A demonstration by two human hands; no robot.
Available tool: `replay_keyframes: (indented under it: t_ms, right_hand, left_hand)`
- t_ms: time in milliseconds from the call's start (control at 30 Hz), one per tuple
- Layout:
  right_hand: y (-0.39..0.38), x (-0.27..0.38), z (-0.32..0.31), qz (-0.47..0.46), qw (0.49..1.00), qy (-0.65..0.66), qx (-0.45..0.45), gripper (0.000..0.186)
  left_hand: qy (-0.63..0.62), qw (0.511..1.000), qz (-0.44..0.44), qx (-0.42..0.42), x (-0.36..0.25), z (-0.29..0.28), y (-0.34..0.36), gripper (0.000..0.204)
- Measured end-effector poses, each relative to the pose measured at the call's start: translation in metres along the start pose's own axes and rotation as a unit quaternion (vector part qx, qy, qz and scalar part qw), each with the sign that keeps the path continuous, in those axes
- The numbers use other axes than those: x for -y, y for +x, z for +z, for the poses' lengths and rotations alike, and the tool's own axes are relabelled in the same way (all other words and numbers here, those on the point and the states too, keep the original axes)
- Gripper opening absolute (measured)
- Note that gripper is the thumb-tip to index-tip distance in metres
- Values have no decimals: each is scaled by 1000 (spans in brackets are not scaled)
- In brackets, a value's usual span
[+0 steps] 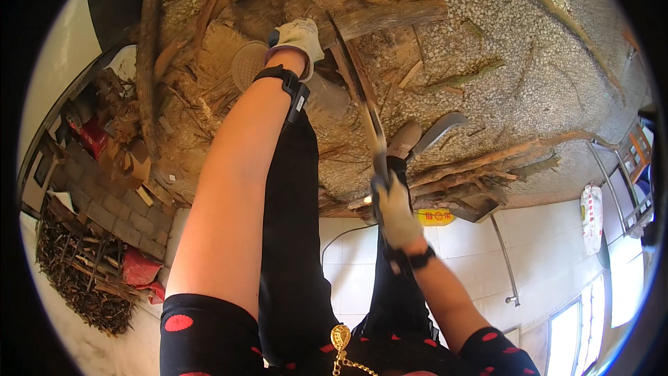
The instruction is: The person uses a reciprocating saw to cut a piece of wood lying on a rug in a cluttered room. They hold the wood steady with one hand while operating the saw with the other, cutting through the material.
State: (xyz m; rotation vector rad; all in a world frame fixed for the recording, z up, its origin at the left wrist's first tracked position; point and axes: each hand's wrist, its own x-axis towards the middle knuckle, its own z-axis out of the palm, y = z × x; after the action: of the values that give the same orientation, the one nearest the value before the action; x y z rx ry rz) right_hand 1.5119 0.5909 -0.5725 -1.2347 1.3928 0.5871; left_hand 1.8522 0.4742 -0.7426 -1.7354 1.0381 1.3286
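Note:
My left hand (pixel 299 38), in a white work glove, is closed on a thick branch (pixel 396 18) that lies across the wood pile. In my gloved right hand (pixel 398 212) is the handle of a long, narrow saw (pixel 360 83). Its blade reaches up and away, the far end lying against the branch just right of my left hand. The teeth are too small to make out. Beside my right shoe (pixel 406 138) lies a hooked knife (pixel 440 129) with a curved grey blade.
Sticks and bark litter the pebbled floor (pixel 501 42). Long branches (pixel 480 163) lie to the right of my feet. An upright-looking pole (pixel 149 56) runs along the left side. A heap of twigs (pixel 80 271) sits at lower left, near a red bag (pixel 141 268).

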Motion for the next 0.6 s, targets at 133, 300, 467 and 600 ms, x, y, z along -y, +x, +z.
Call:
replay_keyframes:
  t_ms: [133, 300, 467, 600]
  right_hand:
    - [-19, 23, -4, 52, 997, -49, 16, 46]
    - [124, 75, 19, -13, 993, 109, 46, 42]
    - [31, 1, 9, -32, 999, -11, -1, 47]
    - [-23, 10, -17, 74, 995, -69, 23, 50]
  left_hand:
    - [46, 989, 23, -136, 1, 17, 0, 38]
    - [42, 987, 35, -152, 12, 30, 10, 28]
    - [27, 980, -5, -198, 2, 25, 8, 35]
    - [32, 993, -1, -112, 4, 22, 11, 34]
